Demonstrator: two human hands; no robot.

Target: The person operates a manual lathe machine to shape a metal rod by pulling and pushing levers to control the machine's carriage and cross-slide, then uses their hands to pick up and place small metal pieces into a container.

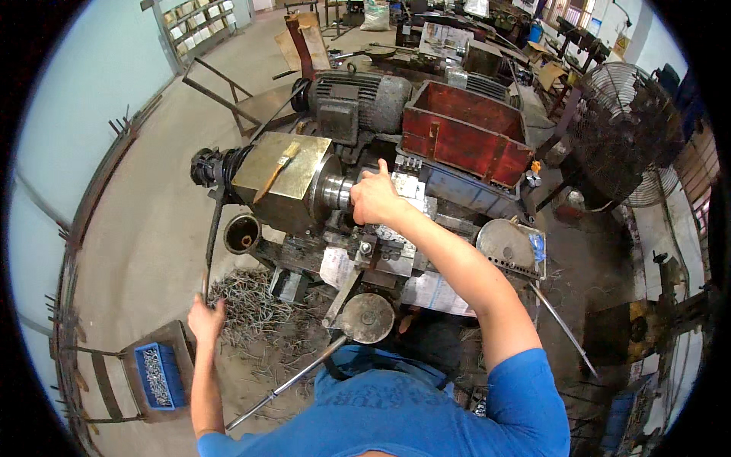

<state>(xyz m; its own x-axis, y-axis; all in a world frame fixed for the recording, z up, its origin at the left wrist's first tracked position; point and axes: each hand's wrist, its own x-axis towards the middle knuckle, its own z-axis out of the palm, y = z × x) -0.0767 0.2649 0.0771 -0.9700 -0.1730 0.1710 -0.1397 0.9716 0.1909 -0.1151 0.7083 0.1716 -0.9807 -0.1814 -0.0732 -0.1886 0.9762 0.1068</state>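
Observation:
My left hand (206,318) is closed round the lower end of a long dark lever (214,247), which runs down from the left end of the lathe headstock (293,190). Over the machine, my right hand (375,199) is at the shiny round spindle nose (336,192), its fingers curled and one digit sticking up. What those fingers grip, if anything, is hidden behind the hand. A paintbrush (279,172) with a wooden handle lies on the flat top of the headstock. Below my right hand sits the tool post (365,248), with metal chips around it.
A red bin (464,133) stands behind the lathe, beside an electric motor (358,103). Metal shavings (255,305) litter the floor. At lower left is a blue crate (175,377) of small metal parts. A large fan (624,133) stands right; a round plate (368,317) is near my body.

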